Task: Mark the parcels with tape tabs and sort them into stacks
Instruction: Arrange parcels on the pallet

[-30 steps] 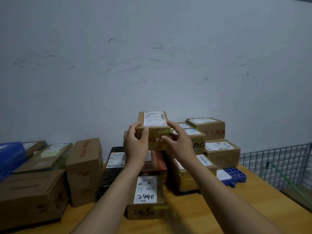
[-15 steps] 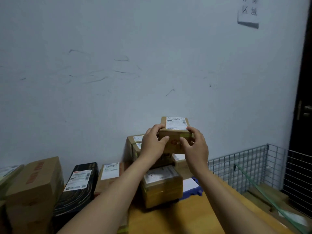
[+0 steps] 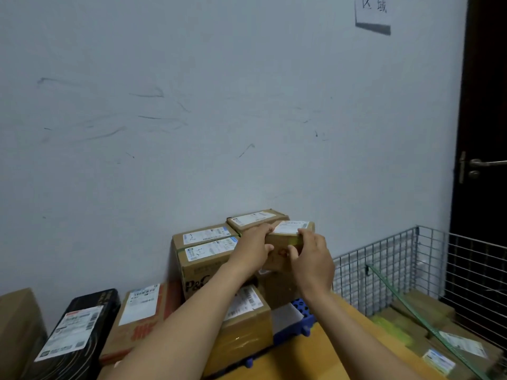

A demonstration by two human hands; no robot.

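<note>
Right now both hands hold one small brown parcel [image 3: 282, 244], a little right of the middle of the frame. The left hand [image 3: 253, 249] grips its left end, with the fingers curled over the top and the thumb on the front side. The right hand [image 3: 312, 260] grips the right end the same way. A white label [image 3: 292, 227] lies on top of the parcel. A yellow-green tape tab [image 3: 295, 240] shows on its front top edge, by the right hand.

The parcel is just beside another labelled box [image 3: 255, 218] at the top of the pile by the wall. I cannot tell if it sits on the pile or is held just above it. Left of it stands a P&G box [image 3: 200, 270] with two labels. A black box [image 3: 79, 325] lies at the lower left. A wire basket [image 3: 384, 256] with more parcels in it is at the right.
</note>
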